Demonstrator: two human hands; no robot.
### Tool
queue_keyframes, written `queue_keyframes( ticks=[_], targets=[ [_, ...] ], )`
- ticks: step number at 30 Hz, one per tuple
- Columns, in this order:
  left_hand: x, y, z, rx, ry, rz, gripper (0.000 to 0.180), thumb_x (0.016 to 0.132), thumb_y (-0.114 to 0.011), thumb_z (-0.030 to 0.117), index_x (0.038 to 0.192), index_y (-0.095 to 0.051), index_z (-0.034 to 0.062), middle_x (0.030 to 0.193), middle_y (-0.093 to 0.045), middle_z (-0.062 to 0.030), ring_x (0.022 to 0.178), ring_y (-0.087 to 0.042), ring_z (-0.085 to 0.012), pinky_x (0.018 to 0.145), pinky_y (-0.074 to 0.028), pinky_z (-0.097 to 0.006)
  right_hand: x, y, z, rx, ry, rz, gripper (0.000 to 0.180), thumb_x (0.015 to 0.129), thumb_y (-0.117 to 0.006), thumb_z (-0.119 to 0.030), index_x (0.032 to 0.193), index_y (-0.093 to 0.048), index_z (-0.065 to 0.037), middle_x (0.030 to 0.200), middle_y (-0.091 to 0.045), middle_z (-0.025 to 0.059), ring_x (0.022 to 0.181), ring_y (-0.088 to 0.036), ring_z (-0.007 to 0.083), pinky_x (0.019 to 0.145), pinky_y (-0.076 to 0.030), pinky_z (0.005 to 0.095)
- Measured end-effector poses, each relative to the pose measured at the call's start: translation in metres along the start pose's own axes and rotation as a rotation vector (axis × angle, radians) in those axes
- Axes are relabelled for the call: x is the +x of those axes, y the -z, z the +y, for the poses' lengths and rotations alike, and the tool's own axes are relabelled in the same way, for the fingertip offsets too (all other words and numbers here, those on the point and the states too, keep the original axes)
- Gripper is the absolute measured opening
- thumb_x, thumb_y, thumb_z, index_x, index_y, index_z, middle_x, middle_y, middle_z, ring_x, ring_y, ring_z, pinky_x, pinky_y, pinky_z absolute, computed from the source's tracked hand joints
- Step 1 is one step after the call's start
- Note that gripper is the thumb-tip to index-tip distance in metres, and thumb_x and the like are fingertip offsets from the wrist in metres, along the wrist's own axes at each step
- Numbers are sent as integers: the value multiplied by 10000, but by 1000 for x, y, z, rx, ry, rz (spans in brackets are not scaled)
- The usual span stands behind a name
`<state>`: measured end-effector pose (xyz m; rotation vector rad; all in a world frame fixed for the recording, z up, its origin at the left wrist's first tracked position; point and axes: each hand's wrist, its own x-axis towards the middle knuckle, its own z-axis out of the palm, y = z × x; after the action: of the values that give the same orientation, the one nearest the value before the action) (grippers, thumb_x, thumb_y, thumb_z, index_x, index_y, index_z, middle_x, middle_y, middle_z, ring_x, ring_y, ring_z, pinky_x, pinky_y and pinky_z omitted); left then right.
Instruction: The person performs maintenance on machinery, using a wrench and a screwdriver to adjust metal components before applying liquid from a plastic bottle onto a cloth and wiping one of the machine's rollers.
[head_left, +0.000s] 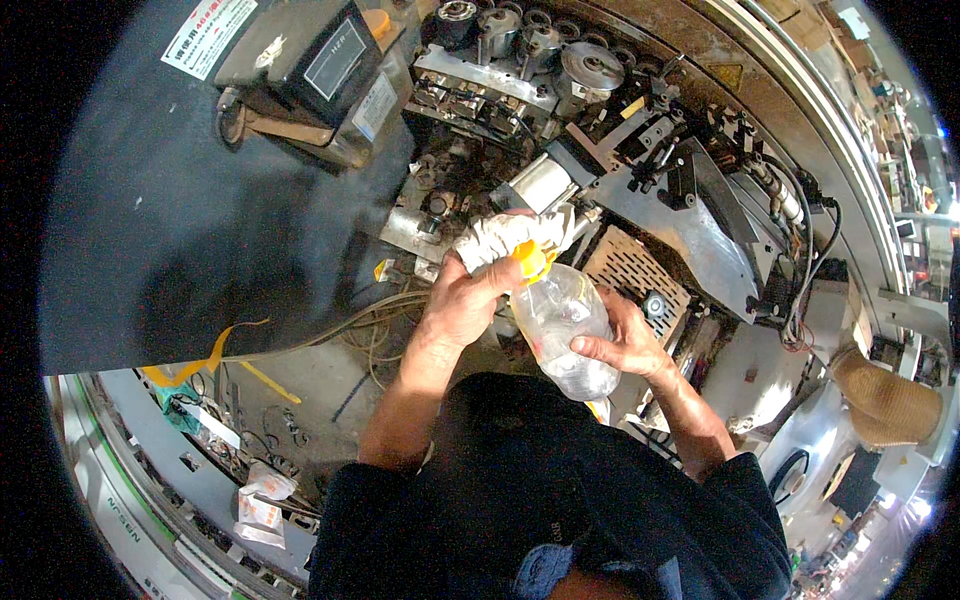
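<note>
My right hand [622,345] grips a clear plastic bottle [562,325] with a yellow cap, tilted with its neck pointing up and to the left. My left hand [462,300] clutches a crumpled white rag [510,236] pressed against the bottle's yellow cap. Both hands are held over the machine, just in front of my dark-sleeved chest.
A metal machine [680,215] with rollers, brackets, black cables and a perforated plate [630,270] fills the upper right. A large dark flat panel [180,230] lies left. A black box [320,60] sits at top. Loose wires and yellow tape lie on the floor at lower left.
</note>
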<state>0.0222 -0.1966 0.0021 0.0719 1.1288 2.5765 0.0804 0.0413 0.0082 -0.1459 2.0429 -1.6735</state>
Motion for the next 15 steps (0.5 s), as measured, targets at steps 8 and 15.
queue_keyframes(
  ticks=[8,15],
  targets=[
    [24,28,7,-159,52,263,295,943,-629,101,1222,-600,9,1141,-680,-153,1020,-677,-226,896,-565,-378,0,4,-3,-40,-40,-58,702,789,-803,-425,1248,-575,56,1110,-649,180,1040,-624,252,920,-479,376],
    [14,48,-27,7,175,377,251,895,-688,68,1139,-635,35,1054,-703,-73,900,-696,-174,695,-582,-295,4,8,-13,-180,-169,-107,735,805,-776,-469,1256,-567,74,1112,-660,195,1053,-622,276,934,-475,385]
  ],
)
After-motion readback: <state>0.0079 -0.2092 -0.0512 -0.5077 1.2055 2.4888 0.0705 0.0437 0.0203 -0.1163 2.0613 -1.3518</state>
